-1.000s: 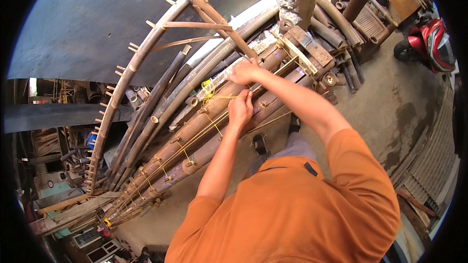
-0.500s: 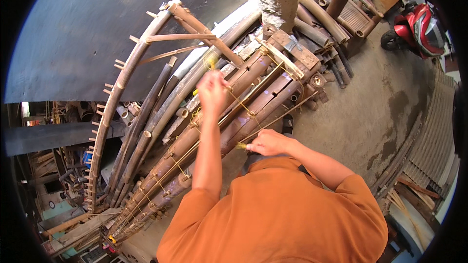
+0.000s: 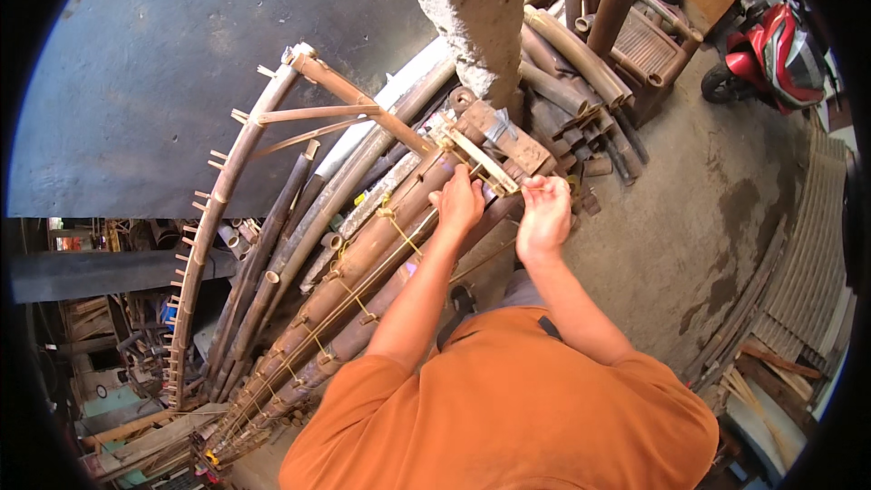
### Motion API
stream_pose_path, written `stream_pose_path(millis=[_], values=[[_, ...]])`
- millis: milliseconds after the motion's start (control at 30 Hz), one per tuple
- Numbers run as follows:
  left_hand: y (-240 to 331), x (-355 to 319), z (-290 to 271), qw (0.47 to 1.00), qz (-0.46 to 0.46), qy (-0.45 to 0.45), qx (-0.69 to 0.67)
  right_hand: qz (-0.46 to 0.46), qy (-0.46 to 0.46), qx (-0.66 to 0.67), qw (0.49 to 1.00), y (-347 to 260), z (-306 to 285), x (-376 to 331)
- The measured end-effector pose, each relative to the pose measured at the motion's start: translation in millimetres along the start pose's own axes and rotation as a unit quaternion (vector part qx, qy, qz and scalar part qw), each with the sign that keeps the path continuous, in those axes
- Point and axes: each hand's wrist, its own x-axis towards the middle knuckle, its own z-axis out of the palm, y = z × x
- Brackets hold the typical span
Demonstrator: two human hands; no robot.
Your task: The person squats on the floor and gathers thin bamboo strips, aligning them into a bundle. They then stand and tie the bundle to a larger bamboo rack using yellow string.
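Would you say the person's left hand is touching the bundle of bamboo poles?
Touching. The head view shows the left hand resting flat on top of the bamboo poles, fingers pressed against them near the upper end.

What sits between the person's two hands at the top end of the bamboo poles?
In the head view, the end of a pale flat strip lies between the left hand and right hand, over the bamboo poles.

The bamboo poles (image 3: 363, 281) are reddish brown, tied round with pale yellow string (image 3: 399, 229), and the curved frame (image 3: 213, 218) beside them is a lighter tan. The shirt (image 3: 508, 408) below the poles is plain orange. Right of the grey concrete pillar (image 3: 472, 9), a scooter (image 3: 776, 50) shows red and black on the dull grey floor (image 3: 689, 218).
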Motion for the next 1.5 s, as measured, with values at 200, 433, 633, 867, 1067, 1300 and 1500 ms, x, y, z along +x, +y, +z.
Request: stream_pose_path(millis=[200,433,633,867,1067,1300,1500], values=[[25.5,-2.4,15.6,0.999,-0.044,0.021,0.022,0.0,-0.683,-0.56,0.469,10.1,122.5,4.4],[7.5,-0.6,34.5,0.978,-0.006,0.171,-0.122,-0.031,-0.63,-0.651,0.421,75.3,126.7,132.0],[16.2,-4.7,24.2,0.984,-0.026,0.173,-0.047,0.078,-0.728,-0.595,0.331,-67.2,23.6,58.6],[33.6,75.7,-55.0,0.876,0.021,0.164,-0.453,-0.144,-0.641,-0.6,0.456,-29.8,-61.5,34.8],[-73.6,146.3,-17.6,0.972,-0.015,0.228,0.044,-0.209,-0.563,-0.672,0.432,-14.8,-57.2,1.5],[-171.1,-7.1,-167.9,0.988,0.039,0.139,-0.047,-0.202,-0.524,-0.686,0.462,59.3,-55.8,-149.9],[-293.3,-202.4,-147.2,0.997,0.045,-0.016,-0.066,-0.042,-0.521,-0.731,0.44,100.2,-49.5,-292.1]])
